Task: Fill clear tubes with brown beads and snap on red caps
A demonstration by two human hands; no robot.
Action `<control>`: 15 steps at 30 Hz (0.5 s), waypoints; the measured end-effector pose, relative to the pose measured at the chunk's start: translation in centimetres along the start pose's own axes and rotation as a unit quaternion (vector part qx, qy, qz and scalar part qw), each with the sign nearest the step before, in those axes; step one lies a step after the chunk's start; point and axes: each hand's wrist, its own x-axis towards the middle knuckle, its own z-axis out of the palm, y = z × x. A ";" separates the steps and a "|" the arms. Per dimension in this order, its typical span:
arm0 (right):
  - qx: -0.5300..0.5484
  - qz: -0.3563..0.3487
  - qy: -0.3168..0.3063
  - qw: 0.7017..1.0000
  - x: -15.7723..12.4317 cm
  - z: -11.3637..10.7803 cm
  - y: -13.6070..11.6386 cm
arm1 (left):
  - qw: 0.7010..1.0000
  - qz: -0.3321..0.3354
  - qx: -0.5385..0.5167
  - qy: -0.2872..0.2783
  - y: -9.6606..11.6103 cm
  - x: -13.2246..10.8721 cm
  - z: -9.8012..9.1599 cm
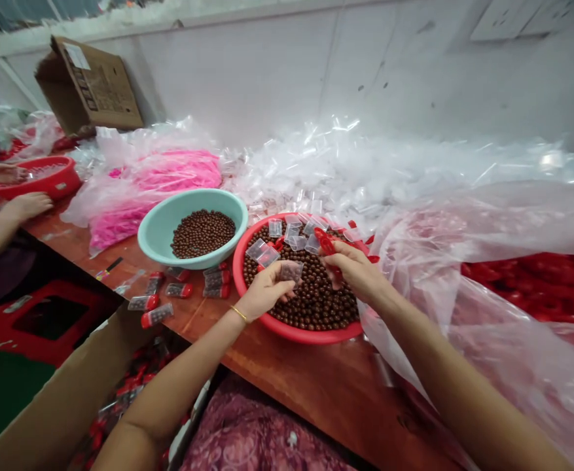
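Observation:
My left hand [270, 288] is closed around a small clear plastic box [292, 271], above the front left of a red basin [307, 335]. Brown balls [323, 304] fill much of that basin, with several loose clear boxes [294, 237] and red pieces lying on top. Over the basin's right side, my right hand [350, 265] pinches red plastic caps [324, 242] between thumb and fingers; how many it holds I cannot tell. The two hands are apart. Filled small boxes with red caps [181, 290] lie on the table left of the basin.
A turquoise basin [152, 239] of brown balls stands to the left. Bags of pink pieces [179, 170] and clear boxes [389, 163] line the wall. Red pieces [537, 288] fill a bag at right. Below is a carton [65, 386]. Another person's hands [26, 206] are at far left.

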 end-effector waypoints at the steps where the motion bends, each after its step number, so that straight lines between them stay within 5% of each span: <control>1: -0.071 -0.009 0.006 0.997 -0.1 0.0 0.2 | 1.000 0.010 0.010 0.013 0.0 0.0 0.1; 3: -0.272 -0.038 0.012 0.961 -0.4 -0.1 0.7 | 0.999 0.033 0.004 0.038 0.1 0.1 0.1; 6: -0.544 -0.053 -0.015 0.837 -0.9 0.1 1.3 | 0.998 0.029 -0.035 0.039 0.2 0.4 -0.1; 9: -0.630 -0.066 -0.063 0.772 -0.9 0.6 1.6 | 0.997 0.003 -0.076 0.030 0.2 0.6 -0.4; 12: -0.607 -0.071 -0.062 0.789 -0.4 0.7 1.7 | 0.995 -0.002 -0.097 0.032 0.2 0.7 -0.5; 15: -0.461 -0.079 -0.024 0.883 0.5 0.2 1.6 | 0.997 -0.008 -0.076 0.019 0.2 0.6 -0.4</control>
